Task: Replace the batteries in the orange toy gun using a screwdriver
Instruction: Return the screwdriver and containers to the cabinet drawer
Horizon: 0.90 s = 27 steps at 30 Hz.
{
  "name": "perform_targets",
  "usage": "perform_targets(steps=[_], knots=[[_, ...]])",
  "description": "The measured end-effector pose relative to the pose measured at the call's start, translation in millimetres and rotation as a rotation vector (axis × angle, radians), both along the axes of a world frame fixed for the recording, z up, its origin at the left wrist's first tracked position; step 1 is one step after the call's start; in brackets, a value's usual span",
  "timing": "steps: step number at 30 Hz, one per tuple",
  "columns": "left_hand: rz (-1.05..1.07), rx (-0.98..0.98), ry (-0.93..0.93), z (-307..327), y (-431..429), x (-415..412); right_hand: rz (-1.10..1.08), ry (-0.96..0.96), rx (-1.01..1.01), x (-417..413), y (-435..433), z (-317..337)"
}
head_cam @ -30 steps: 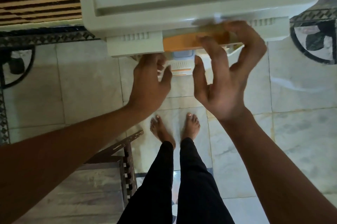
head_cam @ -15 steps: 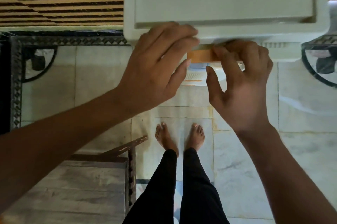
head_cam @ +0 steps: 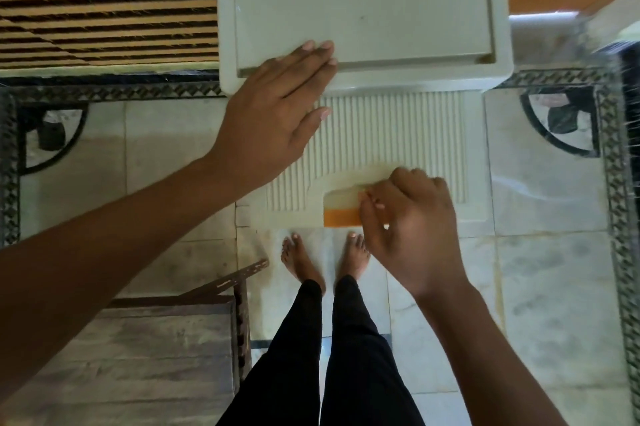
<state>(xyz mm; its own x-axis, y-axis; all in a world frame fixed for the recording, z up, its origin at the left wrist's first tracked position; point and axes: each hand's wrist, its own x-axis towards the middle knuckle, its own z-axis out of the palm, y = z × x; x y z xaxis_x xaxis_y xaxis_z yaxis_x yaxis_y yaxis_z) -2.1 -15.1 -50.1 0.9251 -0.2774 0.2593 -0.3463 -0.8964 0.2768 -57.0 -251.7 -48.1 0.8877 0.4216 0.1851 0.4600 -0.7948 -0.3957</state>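
Cabinet [head_cam: 363, 3]: on the floor [head_cam: 540, 269], ahead of the person.
Panel [head_cam: 398, 127]: cabinet front, from the top's near edge down toward the feet [head_cam: 301, 259].
Left hand [head_cam: 273, 120]: flat on the top's near left corner.
Right hand [head_cam: 412, 235]: grips the handle [head_cam: 341, 217] at the panel's lower edge.
Feet: on the floor, just before the panel.
Bench [head_cam: 138, 356]: left of the legs.
Mat [head_cam: 104, 10]: left of the cabinet.

The marble floor [head_cam: 554, 287] with its dark patterned border [head_cam: 613, 183] carries the pale plastic cabinet [head_cam: 381, 10] and a worn wooden bench [head_cam: 138, 356] beside your bare feet [head_cam: 301, 259]. Your left hand [head_cam: 270, 114] rests flat on the cabinet top.
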Motion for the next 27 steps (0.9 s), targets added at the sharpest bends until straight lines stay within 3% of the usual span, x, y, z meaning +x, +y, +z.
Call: perform_targets(steps=[7,14,22,27], knots=[[-0.043,0.084,0.085,3,12,2,0.089,0.302,-0.201,-39,-19,-19],[-0.049,0.338,0.047,-4,17,2,0.115,0.551,-0.361,36,13,-86],[0.008,0.479,-0.255,-24,11,1,-0.041,0.557,-0.333,106,46,-101],[-0.002,0.472,-0.406,-29,13,7,-0.191,0.588,-0.099,79,38,-106]])
